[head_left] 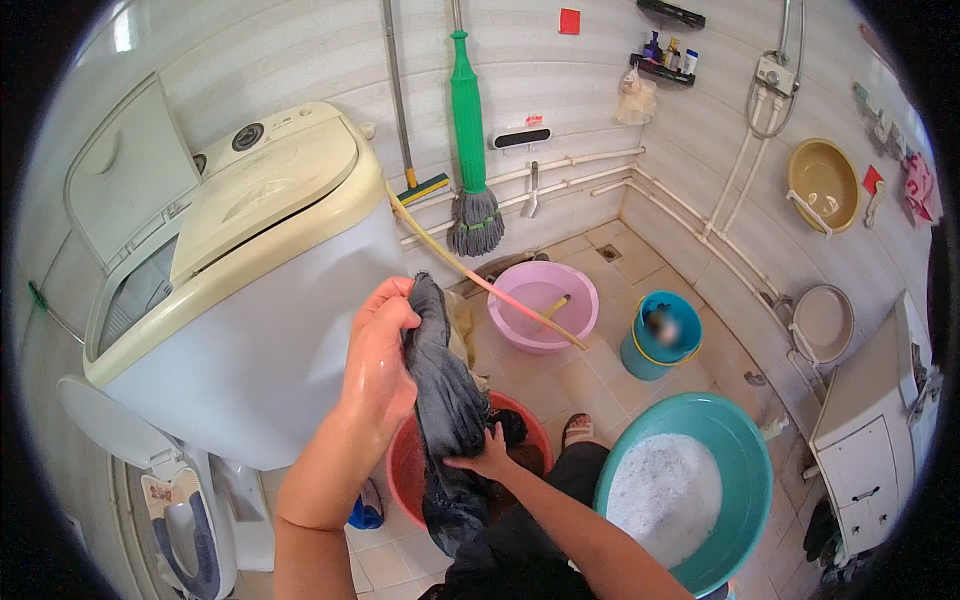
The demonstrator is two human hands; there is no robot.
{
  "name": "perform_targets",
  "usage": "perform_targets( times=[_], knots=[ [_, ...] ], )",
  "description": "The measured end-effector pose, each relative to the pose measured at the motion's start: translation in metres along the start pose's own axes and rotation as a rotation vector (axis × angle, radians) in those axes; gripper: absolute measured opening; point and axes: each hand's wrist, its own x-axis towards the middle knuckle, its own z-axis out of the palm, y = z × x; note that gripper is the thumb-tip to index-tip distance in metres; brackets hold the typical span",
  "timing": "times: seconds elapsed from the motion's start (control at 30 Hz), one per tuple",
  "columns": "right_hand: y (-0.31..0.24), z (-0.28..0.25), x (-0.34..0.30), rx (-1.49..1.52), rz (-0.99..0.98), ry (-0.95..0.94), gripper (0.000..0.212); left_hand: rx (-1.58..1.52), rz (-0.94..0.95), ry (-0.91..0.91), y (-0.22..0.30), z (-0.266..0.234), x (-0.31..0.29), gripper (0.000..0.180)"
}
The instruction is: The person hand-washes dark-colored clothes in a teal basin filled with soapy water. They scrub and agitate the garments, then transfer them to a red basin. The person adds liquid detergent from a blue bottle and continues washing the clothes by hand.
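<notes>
My left hand (380,355) is raised and grips the top of a wet dark grey garment (447,400), which hangs down in a twisted rope. Lower down, my right hand (487,455) squeezes the same garment just above a red basin (405,465) on the tiled floor. The garment's lower end drapes over the basin's front rim toward my lap.
A white twin-tub washing machine (240,270) stands at left, with a yellow hose (470,272) running to a pink basin (545,300). A teal basin (690,490) with suds sits at right, a blue bucket (660,335) behind it. A green mop (470,150) leans on the wall.
</notes>
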Motion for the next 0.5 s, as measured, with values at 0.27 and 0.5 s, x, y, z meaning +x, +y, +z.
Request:
perform_targets(
  times=[0.27, 0.5],
  knots=[
    [-0.069, -0.054, -0.003, 0.594, 0.293, -0.045, 0.043, -0.149, 0.203, 0.041, 0.02, -0.057, -0.011, 0.032],
    [-0.151, -0.103, -0.01, 0.858, 0.357, 0.157, 0.026, -0.111, 0.008, 0.239, -0.024, -0.118, -0.029, 0.02]
  ],
)
